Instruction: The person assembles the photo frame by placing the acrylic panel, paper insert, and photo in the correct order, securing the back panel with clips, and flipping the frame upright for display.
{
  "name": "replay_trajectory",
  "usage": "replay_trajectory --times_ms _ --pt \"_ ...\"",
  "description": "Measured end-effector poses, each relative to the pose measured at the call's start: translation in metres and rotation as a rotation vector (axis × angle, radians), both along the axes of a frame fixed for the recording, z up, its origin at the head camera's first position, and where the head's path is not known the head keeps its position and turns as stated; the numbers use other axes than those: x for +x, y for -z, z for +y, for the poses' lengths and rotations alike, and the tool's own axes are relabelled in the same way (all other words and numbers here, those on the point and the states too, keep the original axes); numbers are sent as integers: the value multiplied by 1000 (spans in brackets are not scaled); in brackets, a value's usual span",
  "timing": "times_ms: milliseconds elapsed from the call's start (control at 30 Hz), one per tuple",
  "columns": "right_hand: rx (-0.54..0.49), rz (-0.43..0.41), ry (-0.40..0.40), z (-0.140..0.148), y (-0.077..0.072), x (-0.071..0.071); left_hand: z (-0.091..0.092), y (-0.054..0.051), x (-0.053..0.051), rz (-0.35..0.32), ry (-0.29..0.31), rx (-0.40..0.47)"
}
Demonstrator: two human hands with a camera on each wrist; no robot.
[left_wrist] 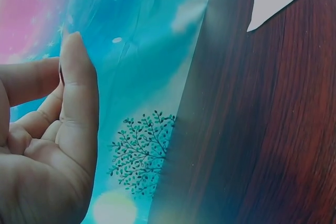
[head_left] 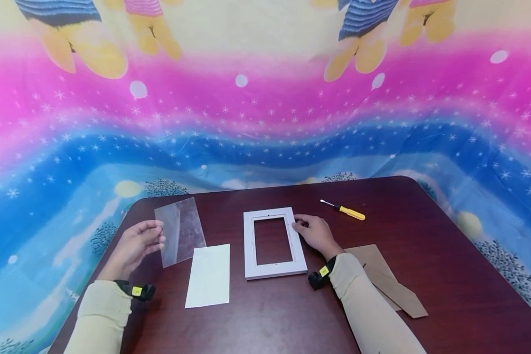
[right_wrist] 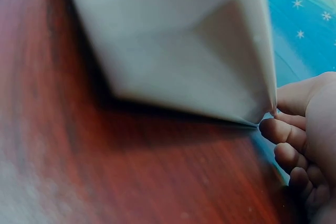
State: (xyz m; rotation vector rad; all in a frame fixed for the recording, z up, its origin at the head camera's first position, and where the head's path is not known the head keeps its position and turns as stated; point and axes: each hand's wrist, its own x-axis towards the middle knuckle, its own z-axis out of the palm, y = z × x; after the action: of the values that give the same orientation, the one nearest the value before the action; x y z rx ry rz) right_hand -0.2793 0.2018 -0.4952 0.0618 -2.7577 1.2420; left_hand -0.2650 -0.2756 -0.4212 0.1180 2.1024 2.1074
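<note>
Between the thumb and fingers of my left hand (head_left: 139,243), a clear plastic sheet (head_left: 187,230) is held up by its left edge above the table. The left wrist view shows this pinch, with the sheet seen nearly edge-on. A white picture frame (head_left: 274,269) with an open centre stands in the middle of the table. My right hand (head_left: 317,235) grips the frame's right edge near its upper corner. In the right wrist view the thumb and fingertips meet at the edge of the blurred frame (right_wrist: 173,61). A pale sheet of paper (head_left: 208,276) lies left of the frame.
A screwdriver (head_left: 351,212) with a yellow handle lies at the back right. Partly behind the right forearm is a brown backing board (head_left: 373,253) with a stand leg (head_left: 404,296). A patterned cloth (head_left: 265,113) hangs behind the dark wooden table (head_left: 265,319).
</note>
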Motion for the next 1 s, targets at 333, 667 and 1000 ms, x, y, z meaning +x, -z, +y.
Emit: replay_trajectory --times_ms 333,667,1000 --pt "-1 -4 0 0 0 0 9 2 -4 21 2 -28" --pt "8 -1 1 0 1 -1 17 7 -11 12 3 -60" --pt "21 12 -1 2 2 -3 24 8 -14 16 -35 -169"
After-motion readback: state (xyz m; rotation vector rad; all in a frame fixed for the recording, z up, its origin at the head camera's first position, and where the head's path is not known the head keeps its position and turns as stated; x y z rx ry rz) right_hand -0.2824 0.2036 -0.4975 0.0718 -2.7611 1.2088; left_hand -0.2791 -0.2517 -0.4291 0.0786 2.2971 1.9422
